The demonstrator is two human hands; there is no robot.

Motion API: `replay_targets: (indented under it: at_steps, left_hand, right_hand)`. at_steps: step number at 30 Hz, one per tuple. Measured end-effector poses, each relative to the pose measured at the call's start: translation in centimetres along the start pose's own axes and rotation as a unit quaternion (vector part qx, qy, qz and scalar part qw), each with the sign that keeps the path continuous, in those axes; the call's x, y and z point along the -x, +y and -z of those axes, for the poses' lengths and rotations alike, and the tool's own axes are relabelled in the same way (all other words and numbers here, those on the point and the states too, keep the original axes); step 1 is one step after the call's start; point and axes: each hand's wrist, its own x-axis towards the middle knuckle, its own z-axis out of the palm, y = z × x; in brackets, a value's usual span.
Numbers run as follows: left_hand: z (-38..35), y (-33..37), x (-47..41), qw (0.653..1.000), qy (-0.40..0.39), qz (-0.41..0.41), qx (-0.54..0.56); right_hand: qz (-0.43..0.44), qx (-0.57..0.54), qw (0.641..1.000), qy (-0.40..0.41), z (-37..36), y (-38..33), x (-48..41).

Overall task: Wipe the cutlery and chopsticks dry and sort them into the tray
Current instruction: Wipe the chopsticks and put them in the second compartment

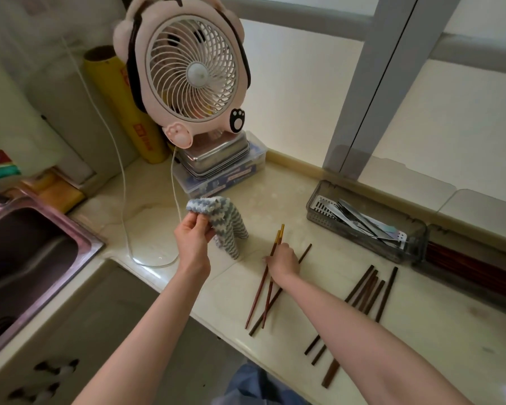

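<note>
- The hands are apart. The left hand (193, 238) is raised and pinches a blue-and-white striped cloth (216, 220) between thumb and fingers, so that the rest of the cloth hangs down to the table (421, 331).
- The right hand (284, 260) is down on the table, fingers curled over a few chopsticks (265, 290) as if gathering them (whether they are lifted yet cannot be told).
- Those chopsticks run near to far, leaning a little right at the far end, with the gold tips showing just beyond the fingers.
- The cloth is just left of the right hand and slightly farther away, so I judge the next move is short: bring the sticks' far ends leftward into the cloth, or the cloth rightward over them.
- A loose bunch (368, 290) of darker chopsticks lies to the right of the right arm, on a similar axis, apparently not yet wiped.
- The tray (360, 242) stands far right with cutlery (360, 222) already in it. The right hand is the nearer one to it.
</note>
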Motion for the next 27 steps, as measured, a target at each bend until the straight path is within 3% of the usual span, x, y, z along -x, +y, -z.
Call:
replay_targets:
  at_steps: [5,9,14,19,24,27]
  left_hand:
    - [0.5,-0.9,0.3,1.0,-0.006,0.025,-0.018]
    - [0.5,-1.1,0.3,0.999,-0.008,0.042,-0.033]
    - [-0.9,-1.2,0.0,0.996,-0.02,0.065,-0.062]
    - [-4.8,-1.3,1.3,0.989,-0.099,0.055,-0.098]
    - [-8.5,-1.4,2.6,0.972,-0.194,0.035,-0.125]
    - [-10.4,-1.4,3.9,0.958,-0.261,0.04,-0.112]
  right_hand:
    - [-0.001,-0.004,1.0,-0.027,-1.2,-0.6,0.2]
    - [-0.014,-0.138,0.985,-0.105,-0.6,-0.4,0.5]
    - [0.087,-0.262,0.952,-0.136,4.3,-1.6,1.6]
    - [0.207,-0.359,0.893,-0.174,10.4,-2.2,3.9]
    - [0.246,-0.328,0.905,-0.113,13.3,0.4,4.8]
    - [0.24,-0.336,0.902,-0.128,14.8,2.0,5.5]
